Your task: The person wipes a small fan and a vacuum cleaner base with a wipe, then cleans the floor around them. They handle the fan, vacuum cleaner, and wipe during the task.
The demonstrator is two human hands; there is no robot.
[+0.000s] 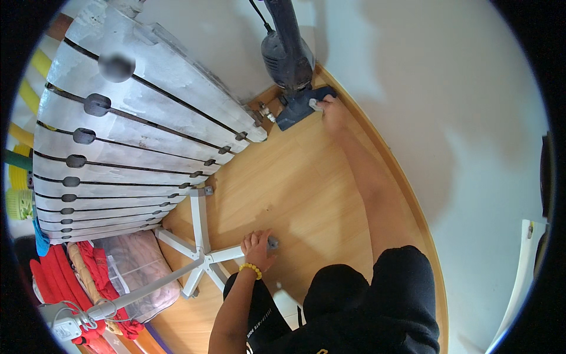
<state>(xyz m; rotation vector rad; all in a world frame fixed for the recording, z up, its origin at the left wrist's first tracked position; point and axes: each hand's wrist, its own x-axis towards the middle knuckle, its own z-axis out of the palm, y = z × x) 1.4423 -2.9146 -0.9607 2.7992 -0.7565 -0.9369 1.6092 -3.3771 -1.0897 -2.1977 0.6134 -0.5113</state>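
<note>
In the head view, my right hand [334, 113] reaches far forward and pinches a crumpled white cloth or tissue [315, 105] against the dark blue floor head [296, 110] of an upright vacuum cleaner [289, 57], which stands in the corner. My left hand [258, 250], with a yellow bead bracelet at the wrist, rests on one leg [227, 253] of a white wheeled stand, close to its grey caster [273, 242]. Its fingers are bent over the leg; whether they grip it is hard to tell.
A white ribbed radiator [146, 119] runs along the left, its valve [266, 113] beside the floor head. Behind the stand's pole [146, 290] lie red clothes [62, 274] and a clear bag of pink bedding [137, 265]. A wooden baseboard [398, 172] curves along the right wall.
</note>
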